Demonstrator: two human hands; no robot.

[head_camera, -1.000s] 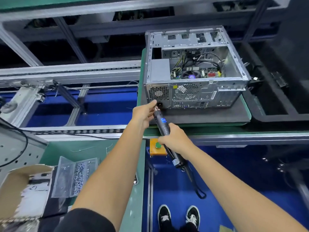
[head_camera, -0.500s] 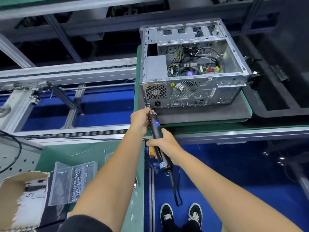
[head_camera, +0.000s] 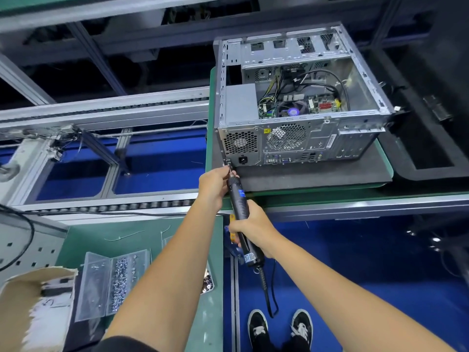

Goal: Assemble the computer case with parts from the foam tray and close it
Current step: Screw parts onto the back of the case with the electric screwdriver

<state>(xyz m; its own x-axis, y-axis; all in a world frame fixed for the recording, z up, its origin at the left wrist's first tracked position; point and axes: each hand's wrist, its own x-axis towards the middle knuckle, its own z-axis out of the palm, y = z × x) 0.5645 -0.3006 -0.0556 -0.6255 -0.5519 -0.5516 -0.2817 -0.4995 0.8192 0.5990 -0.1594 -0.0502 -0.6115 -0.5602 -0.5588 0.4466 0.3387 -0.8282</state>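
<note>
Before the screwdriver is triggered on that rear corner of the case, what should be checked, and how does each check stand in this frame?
1. Driver grip: right hand is wrapped around the electric screwdriver. Ok.
2. Bit on target: tip meets the lower left rear corner of the computer case. Ok.
3. Tip steadied: left hand fingers pinch at the bit. Ok.
4. Screw seated on the bit: hidden by the fingers. Cannot tell.
5. Case support: it rests flat on the dark mat. Ok.
6. Case closed: the top side is open, with the boards and cables showing. Not ok.
</note>
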